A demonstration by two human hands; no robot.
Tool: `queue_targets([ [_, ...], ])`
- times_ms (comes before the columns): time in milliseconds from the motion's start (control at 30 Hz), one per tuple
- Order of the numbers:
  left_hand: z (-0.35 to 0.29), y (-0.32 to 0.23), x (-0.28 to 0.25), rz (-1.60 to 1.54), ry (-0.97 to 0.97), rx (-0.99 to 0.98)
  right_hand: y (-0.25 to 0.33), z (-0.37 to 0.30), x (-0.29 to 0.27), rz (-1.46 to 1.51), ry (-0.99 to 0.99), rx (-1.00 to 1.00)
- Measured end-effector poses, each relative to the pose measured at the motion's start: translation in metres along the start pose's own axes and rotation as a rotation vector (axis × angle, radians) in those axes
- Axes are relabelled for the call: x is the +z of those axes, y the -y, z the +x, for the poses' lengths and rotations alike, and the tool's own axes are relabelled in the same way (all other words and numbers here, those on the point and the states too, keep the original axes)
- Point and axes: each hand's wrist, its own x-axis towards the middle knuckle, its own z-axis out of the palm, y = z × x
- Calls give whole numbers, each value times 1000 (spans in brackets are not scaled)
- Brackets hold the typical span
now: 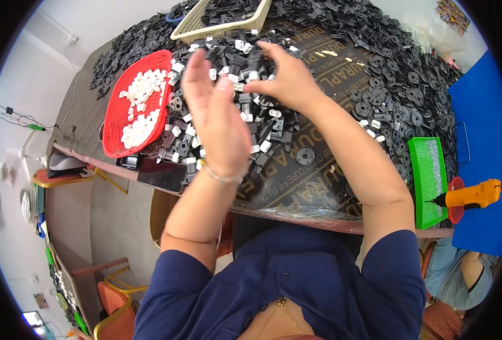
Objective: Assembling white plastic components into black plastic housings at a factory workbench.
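Both of my hands hover over a heap of small black plastic parts, many with white pieces on or among them. My left hand is on the heap's left side, open, its fingers stretched upward and a little blurred. Opposite it, my right hand is open, with thumb and forefinger spread apart. A blurred dark part shows between the two hands, close to the right fingers; whether it is touched cannot be told. Beside the left hand lies a red basket with loose white pieces.
A cream basket stands behind the heap. Black discs cover the table's right side. Near the right edge are a green tray, an orange power screwdriver and a blue panel. Another person's arm shows at lower right.
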Motion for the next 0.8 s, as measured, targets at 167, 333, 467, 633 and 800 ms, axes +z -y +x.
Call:
queue_targets([
  [167,114,-4,-144,862,220,39,1,5,-8,-183,-104,-335],
  [333,175,-45,-312,1862,681,-631,-36,-42,-122,-438,-209,-62],
  [467,158,-28,-323,1783,817,-947,-82,-108,-198,-367,-411,323],
  [633,163,13,-387,1491,823,-501,-91,-147,-211,-429,-466,476],
  [800,181,8,-351,1417,381,-576,-103,-150,-221,-612,-364,442],
])
